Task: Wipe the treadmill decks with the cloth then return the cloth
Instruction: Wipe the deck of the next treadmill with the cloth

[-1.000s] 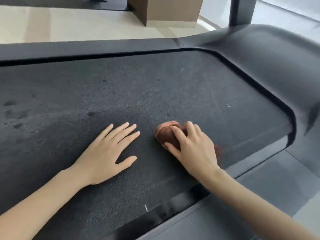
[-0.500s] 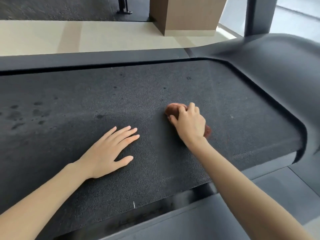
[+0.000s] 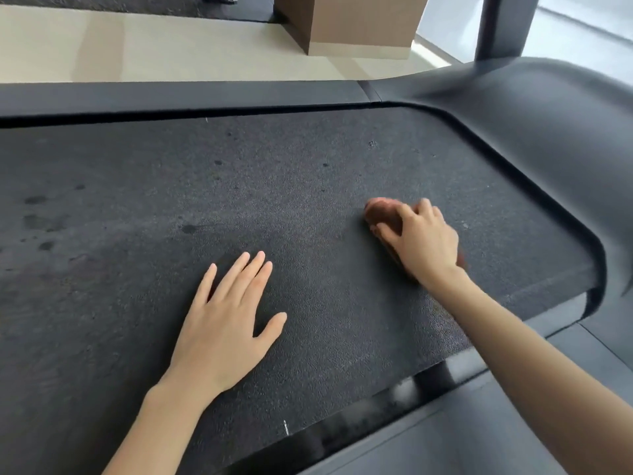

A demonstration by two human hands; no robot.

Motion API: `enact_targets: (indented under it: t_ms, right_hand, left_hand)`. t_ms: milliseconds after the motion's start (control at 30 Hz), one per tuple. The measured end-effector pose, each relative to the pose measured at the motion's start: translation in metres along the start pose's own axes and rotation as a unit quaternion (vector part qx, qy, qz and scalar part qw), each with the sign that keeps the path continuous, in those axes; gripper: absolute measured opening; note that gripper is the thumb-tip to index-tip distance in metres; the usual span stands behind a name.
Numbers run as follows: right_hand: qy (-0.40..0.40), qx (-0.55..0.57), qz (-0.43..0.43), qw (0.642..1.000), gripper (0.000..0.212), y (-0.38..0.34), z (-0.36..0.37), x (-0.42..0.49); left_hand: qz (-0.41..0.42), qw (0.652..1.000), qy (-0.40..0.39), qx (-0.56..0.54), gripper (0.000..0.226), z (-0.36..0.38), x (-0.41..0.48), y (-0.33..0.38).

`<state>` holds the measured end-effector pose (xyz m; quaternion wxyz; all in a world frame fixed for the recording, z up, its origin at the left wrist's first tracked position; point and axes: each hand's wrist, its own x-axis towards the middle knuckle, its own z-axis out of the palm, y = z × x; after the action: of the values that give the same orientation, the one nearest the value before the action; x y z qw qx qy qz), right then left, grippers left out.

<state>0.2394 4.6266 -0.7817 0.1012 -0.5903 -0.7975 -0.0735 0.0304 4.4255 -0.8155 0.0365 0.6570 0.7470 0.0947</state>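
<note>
The dark textured treadmill deck [image 3: 291, 186] fills most of the view. A brown cloth [image 3: 378, 214], bunched up, lies on the deck right of centre. My right hand [image 3: 423, 240] grips the cloth from above with curled fingers and hides most of it. My left hand [image 3: 227, 323] rests flat on the deck with straight, spread fingers, to the left of the cloth and nearer to me.
Dark spots [image 3: 37, 221] mark the deck at the left. The grey motor cover [image 3: 548, 132] curves round the deck's right end, with a side rail [image 3: 171, 94] behind. A brown box [image 3: 356, 22] and a dark post [image 3: 503, 25] stand on the floor beyond.
My right hand has slid the cloth away from me and to the right across the deck. My left hand has stayed flat in place.
</note>
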Motion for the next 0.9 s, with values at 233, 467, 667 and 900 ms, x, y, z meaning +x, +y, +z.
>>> enact_targets:
  t_ms: [233, 467, 667, 900]
  right_hand:
    - [0.023, 0.039, -0.066, 0.997, 0.043, -0.097, 0.007, -0.008]
    - [0.028, 0.068, -0.169, 0.983, 0.044, -0.076, -0.007, -0.057]
    - [0.014, 0.042, -0.005, 0.999, 0.047, -0.008, -0.005, -0.029]
    - [0.045, 0.001, -0.030, 0.999, 0.043, -0.036, -0.005, -0.045]
  left_hand:
    - [-0.002, 1.000, -0.006, -0.006, 0.078, -0.004, 0.000, 0.003]
    - [0.004, 1.000, -0.001, -0.018, 0.078, -0.007, 0.000, 0.001]
    - [-0.001, 1.000, -0.005, -0.029, 0.077, -0.006, 0.001, 0.003]
    - [0.004, 0.999, 0.001, -0.041, 0.081, -0.008, 0.001, 0.005]
